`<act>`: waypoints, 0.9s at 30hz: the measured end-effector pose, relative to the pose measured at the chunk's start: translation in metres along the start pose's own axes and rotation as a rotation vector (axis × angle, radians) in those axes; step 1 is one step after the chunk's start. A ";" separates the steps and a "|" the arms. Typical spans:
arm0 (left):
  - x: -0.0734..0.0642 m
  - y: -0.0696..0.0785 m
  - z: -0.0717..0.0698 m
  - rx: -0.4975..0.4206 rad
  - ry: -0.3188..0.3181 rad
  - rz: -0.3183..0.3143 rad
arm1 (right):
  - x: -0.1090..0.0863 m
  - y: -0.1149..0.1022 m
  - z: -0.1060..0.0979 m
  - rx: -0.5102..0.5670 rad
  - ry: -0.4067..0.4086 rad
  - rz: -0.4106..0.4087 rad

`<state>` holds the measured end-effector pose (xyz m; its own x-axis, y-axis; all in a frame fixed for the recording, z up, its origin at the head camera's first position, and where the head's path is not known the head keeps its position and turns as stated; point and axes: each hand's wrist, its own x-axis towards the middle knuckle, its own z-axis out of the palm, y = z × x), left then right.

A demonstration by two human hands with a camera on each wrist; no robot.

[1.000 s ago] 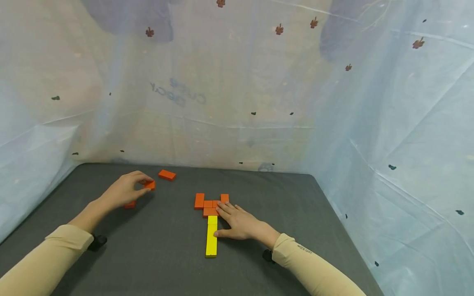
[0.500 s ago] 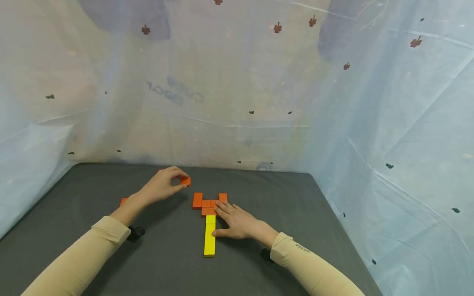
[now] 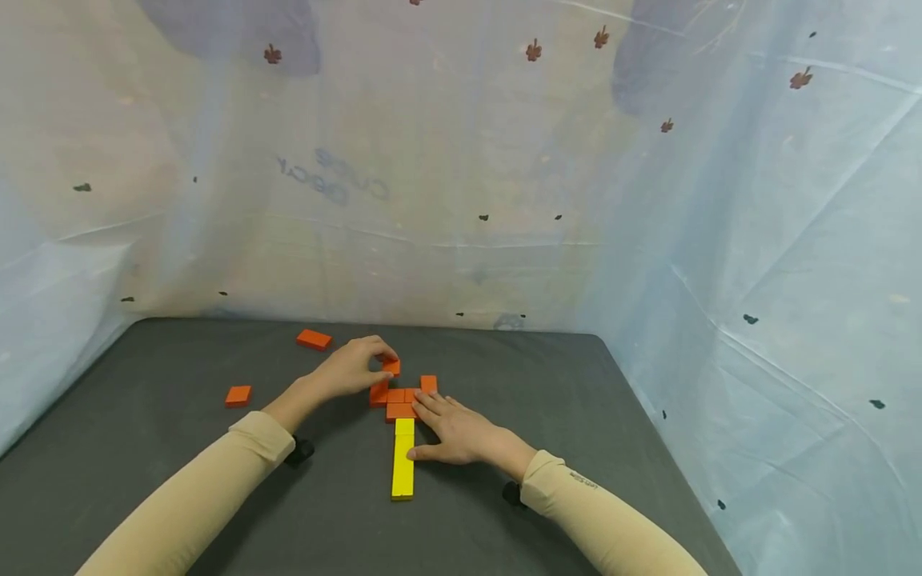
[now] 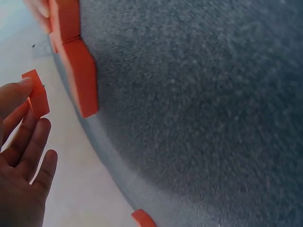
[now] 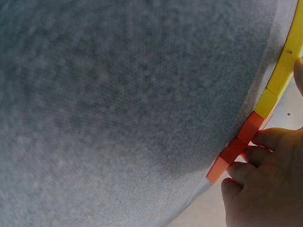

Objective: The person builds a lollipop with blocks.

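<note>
My left hand [image 3: 349, 371] pinches a small orange block [image 4: 39, 101] between thumb and fingers. In the head view it hovers above the left upright piece of an orange block arrangement [image 3: 398, 411] lying flat on the table. Below that arrangement extends a yellow strip [image 3: 403, 470], made of a short and a long yellow block. My right hand [image 3: 458, 433] rests along the right side, its extended fingertips against the orange blocks and its thumb on the yellow strip. In the right wrist view the fingers [image 5: 244, 171] touch the orange row and hide part of it.
Two loose orange pieces lie to the left: a rectangular block [image 3: 314, 339] near the back edge and a smaller block [image 3: 238, 396] nearer the left edge. Dark cloth covers the table [image 3: 324, 512]. Patterned sheeting [image 3: 446, 176] hangs behind and at both sides.
Carrying its orange block, my left hand has moved right, from the left part of the table to the arrangement. The right hand keeps its place on the blocks.
</note>
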<state>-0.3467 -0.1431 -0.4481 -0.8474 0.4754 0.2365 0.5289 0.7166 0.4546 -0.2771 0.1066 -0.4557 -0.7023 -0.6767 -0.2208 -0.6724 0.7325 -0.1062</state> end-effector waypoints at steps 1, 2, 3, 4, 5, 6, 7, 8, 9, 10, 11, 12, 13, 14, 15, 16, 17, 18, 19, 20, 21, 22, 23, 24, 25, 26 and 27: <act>0.002 0.000 0.002 0.008 -0.007 -0.002 | 0.000 0.000 -0.001 0.000 0.001 -0.002; 0.003 -0.001 0.004 0.015 -0.014 -0.006 | -0.001 -0.001 -0.001 0.000 0.001 -0.003; 0.005 -0.001 0.006 0.022 -0.022 -0.012 | -0.001 -0.001 -0.001 0.000 0.001 -0.004; 0.006 -0.001 0.007 0.028 -0.030 -0.016 | -0.001 0.000 -0.001 0.000 0.002 -0.004; 0.008 -0.002 0.009 0.032 -0.040 -0.025 | -0.001 -0.001 -0.002 0.000 0.003 -0.004; 0.009 -0.002 0.011 0.036 -0.049 -0.028 | -0.001 -0.001 -0.002 -0.001 0.003 -0.005; 0.010 -0.002 0.012 0.040 -0.058 -0.032 | -0.001 -0.001 -0.002 0.001 0.004 -0.005; 0.012 -0.003 0.014 0.039 -0.066 -0.033 | -0.001 -0.001 -0.002 0.002 0.005 -0.006; 0.012 -0.003 0.015 0.037 -0.072 -0.032 | -0.001 0.000 -0.001 0.003 0.005 -0.007; 0.013 -0.003 0.016 0.036 -0.079 -0.032 | -0.001 0.000 -0.001 0.005 0.006 -0.008; 0.014 -0.004 0.017 0.037 -0.085 -0.032 | -0.001 0.000 -0.001 0.008 0.007 -0.010; 0.014 -0.004 0.018 0.036 -0.088 -0.030 | -0.001 0.000 -0.001 0.009 0.009 -0.012; 0.015 -0.004 0.019 0.035 -0.093 -0.028 | -0.001 0.000 -0.001 0.012 0.009 -0.014; 0.015 -0.005 0.020 0.036 -0.100 -0.026 | 0.000 0.001 0.000 0.011 0.007 -0.015; 0.015 -0.005 0.020 0.037 -0.107 -0.024 | 0.000 0.001 0.000 0.011 0.005 -0.016; 0.015 -0.005 0.021 0.038 -0.113 -0.023 | 0.000 0.001 0.000 0.012 0.005 -0.016; 0.015 -0.005 0.022 0.037 -0.119 -0.020 | 0.000 0.001 0.000 0.010 0.005 -0.016; 0.015 -0.006 0.022 0.037 -0.125 -0.017 | 0.000 0.001 0.000 0.010 0.003 -0.016; 0.015 -0.006 0.023 0.039 -0.130 -0.015 | 0.000 0.001 -0.001 0.010 0.002 -0.016; 0.015 -0.006 0.023 0.041 -0.132 -0.008 | 0.000 0.001 -0.001 0.007 0.001 -0.016; 0.015 -0.006 0.024 0.043 -0.134 -0.004 | 0.000 0.001 -0.002 0.006 0.002 -0.018; 0.015 -0.006 0.024 0.047 -0.137 -0.006 | 0.000 0.000 -0.002 0.005 0.004 -0.018; 0.014 -0.007 0.024 0.050 -0.140 -0.007 | 0.000 0.000 -0.002 0.003 0.005 -0.019; 0.014 -0.007 0.025 0.051 -0.143 -0.009 | 0.000 0.000 -0.003 0.003 0.005 -0.020; 0.014 -0.007 0.025 0.054 -0.145 -0.011 | 0.000 0.000 -0.002 0.001 0.006 -0.021; 0.014 -0.008 0.026 0.051 -0.146 -0.008 | 0.000 0.000 -0.002 0.001 0.008 -0.021; 0.014 -0.008 0.026 0.046 -0.150 -0.015 | 0.000 0.000 -0.002 0.002 0.009 -0.021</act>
<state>-0.3619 -0.1284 -0.4708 -0.8403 0.5332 0.0978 0.5211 0.7450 0.4164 -0.2776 0.1067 -0.4535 -0.6904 -0.6924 -0.2097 -0.6863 0.7185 -0.1128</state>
